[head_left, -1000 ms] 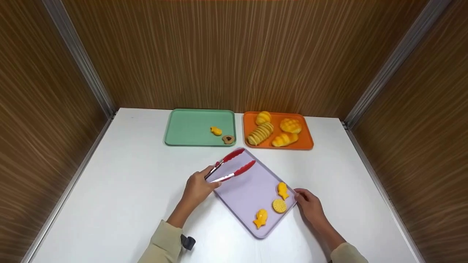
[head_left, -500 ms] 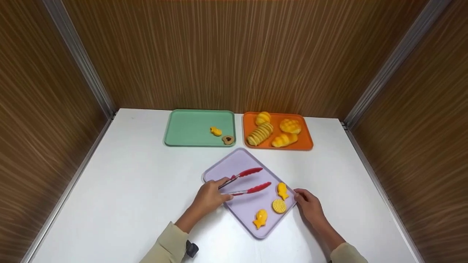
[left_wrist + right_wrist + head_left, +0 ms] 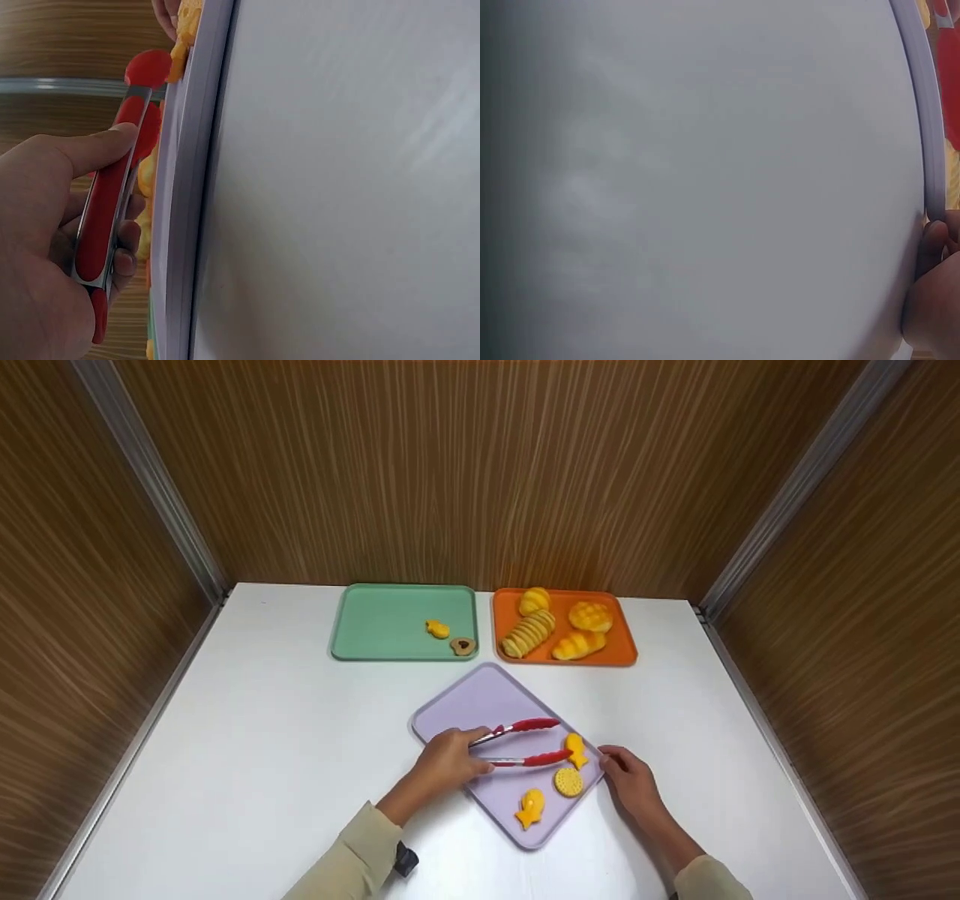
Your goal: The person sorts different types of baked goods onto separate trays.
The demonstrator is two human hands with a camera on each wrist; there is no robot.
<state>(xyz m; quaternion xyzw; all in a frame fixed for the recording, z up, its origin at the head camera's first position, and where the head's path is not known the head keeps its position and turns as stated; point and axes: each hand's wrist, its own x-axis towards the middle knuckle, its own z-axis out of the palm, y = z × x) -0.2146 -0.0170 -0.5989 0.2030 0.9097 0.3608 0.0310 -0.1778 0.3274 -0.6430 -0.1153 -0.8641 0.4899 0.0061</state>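
Observation:
My left hand (image 3: 452,761) grips red-and-metal tongs (image 3: 529,741) over a lilac tray (image 3: 472,701) that lies turned at an angle on the white table. The tongs' red tips are spread apart; the nearer one overlaps a yellow fish-shaped cookie (image 3: 575,749) in the head view. Beside that cookie lie a round yellow cookie (image 3: 568,782) and a second fish-shaped cookie (image 3: 531,808). At the tray's right corner my right hand (image 3: 632,780) pinches the rim. In the left wrist view, thumb and fingers wrap the tongs' handles (image 3: 105,202).
Behind, a green tray (image 3: 390,619) bears a small yellow fish-shaped cookie (image 3: 438,628) and a brown cookie with a heart centre (image 3: 463,646). An orange tray (image 3: 622,649) next to it holds several breads (image 3: 529,633). Wood-grain panels (image 3: 450,472) enclose the table.
My left hand has brought the spread tongs rightward and nearer over the lilac tray, to the upper fish-shaped cookie. The right hand keeps its hold on the tray corner.

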